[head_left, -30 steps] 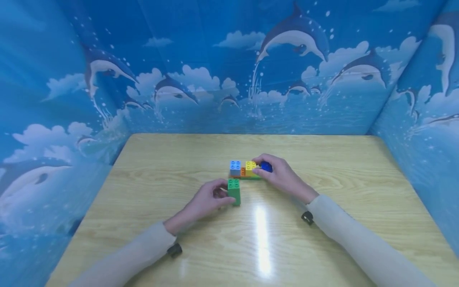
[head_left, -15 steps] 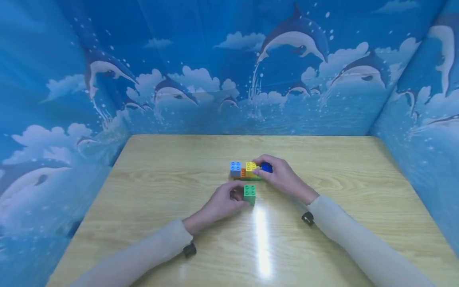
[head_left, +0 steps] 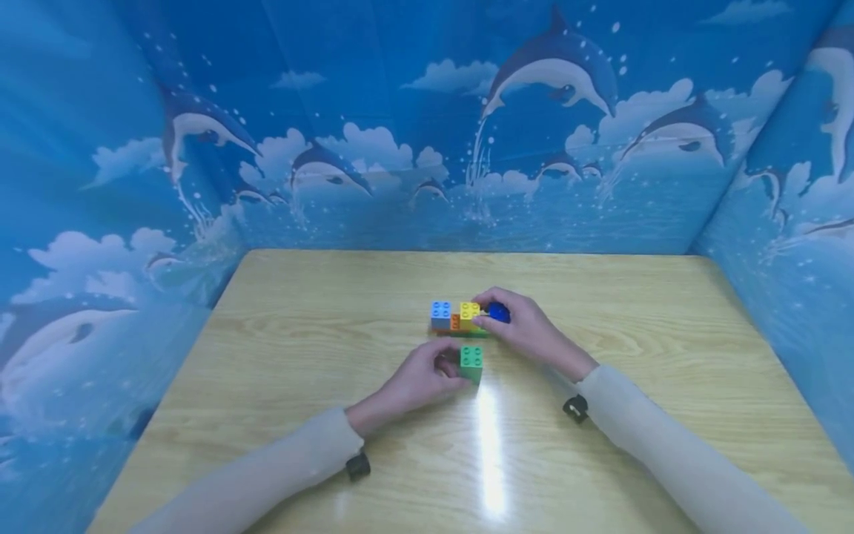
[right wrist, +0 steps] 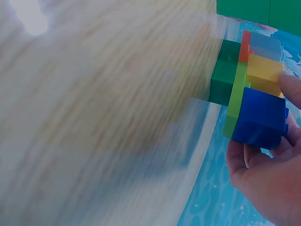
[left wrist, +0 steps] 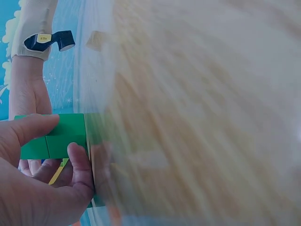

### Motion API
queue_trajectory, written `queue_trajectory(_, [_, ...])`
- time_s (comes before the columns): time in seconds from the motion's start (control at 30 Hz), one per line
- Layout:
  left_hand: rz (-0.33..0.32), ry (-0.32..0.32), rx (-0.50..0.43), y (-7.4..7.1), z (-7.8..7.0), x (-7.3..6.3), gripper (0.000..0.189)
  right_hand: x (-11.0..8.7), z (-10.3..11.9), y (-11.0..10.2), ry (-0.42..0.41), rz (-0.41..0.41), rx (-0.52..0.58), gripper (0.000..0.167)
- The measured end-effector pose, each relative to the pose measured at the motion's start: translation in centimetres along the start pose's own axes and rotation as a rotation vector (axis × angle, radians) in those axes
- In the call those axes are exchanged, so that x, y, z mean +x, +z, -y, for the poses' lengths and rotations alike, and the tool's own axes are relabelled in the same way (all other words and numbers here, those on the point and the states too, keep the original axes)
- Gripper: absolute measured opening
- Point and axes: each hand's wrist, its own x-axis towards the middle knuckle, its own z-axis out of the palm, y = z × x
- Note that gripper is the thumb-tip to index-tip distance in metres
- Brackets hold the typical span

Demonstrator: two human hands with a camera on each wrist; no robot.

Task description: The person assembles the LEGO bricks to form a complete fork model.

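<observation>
In the head view my left hand (head_left: 434, 376) grips a stack of two green toy bricks (head_left: 471, 363), thumb in front and fingers behind. The left wrist view shows the seam between the two green bricks (left wrist: 66, 134). Beyond them lies a low built brick structure with a light blue brick (head_left: 440, 315), a yellow brick (head_left: 469, 315) and a dark blue brick (right wrist: 261, 117). My right hand (head_left: 523, 326) holds this structure at its right end, fingers around the yellow and dark blue bricks. Underneath are a light green plate (right wrist: 235, 108) and a darker green brick (right wrist: 225, 73).
The wood-grain table (head_left: 320, 297) carries the bricks near its middle. Blue dolphin-print curtains (head_left: 373, 111) close off the back and both sides. A black strap piece (head_left: 358, 466) sits at the left cuff, and another strap piece (head_left: 576, 408) at the right cuff.
My left hand has carried the green brick stack rightward, from near the light blue brick to in front of the yellow one. The right hand keeps its hold and has barely moved.
</observation>
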Motion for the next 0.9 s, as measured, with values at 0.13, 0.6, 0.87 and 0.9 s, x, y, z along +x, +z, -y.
queue_trajectory(0.13, [0.038, -0.009, -0.002, -0.4, -0.2, -0.4, 0.064, 0.0, 0.0, 0.0, -0.006, 0.007, -0.010, 0.045])
queue_trajectory(0.6, [-0.243, -0.122, -0.050, -4.3, 0.7, -0.3, 0.057, -2.5, -1.2, -2.3, 0.117, -0.029, 0.069, 0.073])
queue_trajectory(0.87, [-0.234, -0.079, -0.096, -4.7, 0.7, 1.7, 0.066, -3.6, -1.8, -2.0, 0.169, 0.009, 0.142, 0.064])
queue_trajectory(0.9, [-0.232, -0.080, -0.097, -4.7, 0.7, 2.0, 0.064, -3.6, -1.9, -1.9, 0.167, 0.005, 0.144, 0.062])
